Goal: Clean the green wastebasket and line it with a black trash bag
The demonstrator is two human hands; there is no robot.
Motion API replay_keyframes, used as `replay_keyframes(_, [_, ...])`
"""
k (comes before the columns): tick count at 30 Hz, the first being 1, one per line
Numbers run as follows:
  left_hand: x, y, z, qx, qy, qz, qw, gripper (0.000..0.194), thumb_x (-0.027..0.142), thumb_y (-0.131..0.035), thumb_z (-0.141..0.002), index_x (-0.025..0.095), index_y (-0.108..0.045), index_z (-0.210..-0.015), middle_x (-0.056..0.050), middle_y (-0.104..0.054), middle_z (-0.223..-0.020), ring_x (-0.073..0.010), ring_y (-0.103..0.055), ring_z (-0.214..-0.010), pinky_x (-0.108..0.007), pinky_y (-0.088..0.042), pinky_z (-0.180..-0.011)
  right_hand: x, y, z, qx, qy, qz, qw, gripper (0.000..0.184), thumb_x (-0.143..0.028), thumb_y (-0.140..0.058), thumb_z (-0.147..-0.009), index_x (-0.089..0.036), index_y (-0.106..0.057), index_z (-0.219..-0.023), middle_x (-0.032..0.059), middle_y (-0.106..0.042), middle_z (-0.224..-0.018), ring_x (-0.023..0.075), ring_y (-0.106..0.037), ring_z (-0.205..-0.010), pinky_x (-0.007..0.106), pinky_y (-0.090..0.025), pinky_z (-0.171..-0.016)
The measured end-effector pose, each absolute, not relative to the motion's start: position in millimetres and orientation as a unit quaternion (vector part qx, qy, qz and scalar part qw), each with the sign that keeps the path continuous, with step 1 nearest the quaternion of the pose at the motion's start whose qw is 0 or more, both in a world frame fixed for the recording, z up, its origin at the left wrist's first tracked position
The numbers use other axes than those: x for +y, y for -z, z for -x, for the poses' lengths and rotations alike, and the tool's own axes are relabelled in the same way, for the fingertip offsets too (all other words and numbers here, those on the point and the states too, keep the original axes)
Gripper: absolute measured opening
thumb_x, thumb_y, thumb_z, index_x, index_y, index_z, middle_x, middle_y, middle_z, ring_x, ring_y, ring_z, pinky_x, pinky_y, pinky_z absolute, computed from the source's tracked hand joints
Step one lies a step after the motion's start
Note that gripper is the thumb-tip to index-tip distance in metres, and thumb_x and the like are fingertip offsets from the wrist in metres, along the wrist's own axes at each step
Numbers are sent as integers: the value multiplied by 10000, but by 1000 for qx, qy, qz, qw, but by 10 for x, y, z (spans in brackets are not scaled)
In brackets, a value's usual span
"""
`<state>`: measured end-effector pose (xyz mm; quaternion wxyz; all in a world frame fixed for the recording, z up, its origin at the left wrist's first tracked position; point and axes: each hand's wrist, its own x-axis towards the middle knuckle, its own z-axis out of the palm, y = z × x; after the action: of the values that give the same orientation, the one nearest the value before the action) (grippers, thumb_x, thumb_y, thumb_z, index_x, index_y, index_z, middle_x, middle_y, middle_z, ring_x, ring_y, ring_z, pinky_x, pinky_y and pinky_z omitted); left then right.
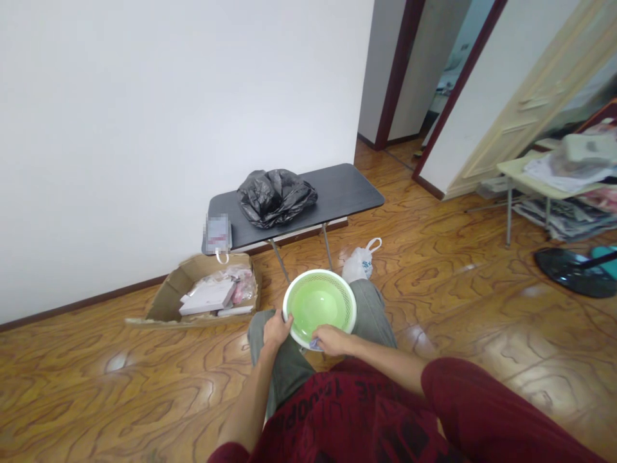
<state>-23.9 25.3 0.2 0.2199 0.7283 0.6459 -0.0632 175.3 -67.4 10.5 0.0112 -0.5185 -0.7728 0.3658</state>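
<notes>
A round green basin (pixel 321 305) with a white rim and a band of small holes in its wall rests on my lap between my knees. My left hand (pixel 277 328) grips its rim on the left side, thumb over the edge. At the near side of the rim, my right hand (pixel 332 339) is closed on a small bluish-purple cloth (pixel 315 344), which touches the rim. Most of the cloth is hidden under the fingers. The inside of the basin shows a shiny green bottom.
A dark folding table (pixel 344 186) against the wall bears a crumpled black plastic bag (pixel 277 198) and a blurred package (pixel 218 233). An open cardboard box (pixel 168 299) with packets stands left. A white plastic bag (pixel 357 263) lies on the wood floor; a cluttered pale table (pixel 525 172) is far right.
</notes>
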Motion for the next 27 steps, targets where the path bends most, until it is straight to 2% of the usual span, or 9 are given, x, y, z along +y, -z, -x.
replay_keyframes(3, [256,-26,231,644,61,-730,219,436,471,-441,-1009,146,-650,-1209,-177,-773,-1105,-285,-733,-1055,-314,-491,-864,-631,-112,-1585,-783,-346,506,105,283,-134,-541,-944,-137,-771,-1109,101,-751,-1086,178,-669,-997,256,-472,-923])
replay_keyframes(6, [267,-30,230,644,61,-730,221,423,458,-433,-1015,164,-682,-1189,-164,-778,-1094,-278,-736,-1046,-306,-490,-860,-624,-95,-1455,-819,-280,478,148,270,-125,-541,-966,-141,-765,-1116,91,-729,-1052,171,-638,-992,268,-474,-941])
replay_keyframes(12, [280,14,258,643,46,-729,230,508,504,-352,-1042,169,-716,-1158,-170,-783,-1051,-293,-741,-1029,-322,-493,-854,-802,-7,-1613,-918,-131,369,66,203,-213,-539,-1017,-153,-730,-1046,65,-682,-1018,181,-590,-983,283,-465,-835])
replay_keyframes(17, [270,35,254,645,34,-725,239,578,515,-279,-1059,160,-712,-1201,-196,-776,-1080,-307,-737,-1053,-347,-496,-886,-908,-90,-1800,-939,-87,333,29,190,-227,-541,-1025,-151,-714,-1007,61,-672,-1008,173,-582,-964,285,-441,-780])
replay_keyframes(23, [265,19,239,648,22,-719,248,558,429,-232,-1081,148,-698,-1203,-198,-775,-1091,-295,-749,-1032,-362,-506,-911,-764,-16,-1458,-915,-99,387,54,167,-235,-561,-1015,-168,-713,-1035,43,-677,-983,175,-589,-960,275,-461,-784])
replay_keyframes(27, [259,3,282,646,0,-719,255,494,404,-254,-1086,162,-627,-1301,-173,-762,-1166,-275,-737,-1083,-350,-507,-931,-711,150,-1274,-887,-128,433,97,149,-181,-578,-978,-174,-716,-1036,49,-673,-974,178,-591,-948,276,-488,-811])
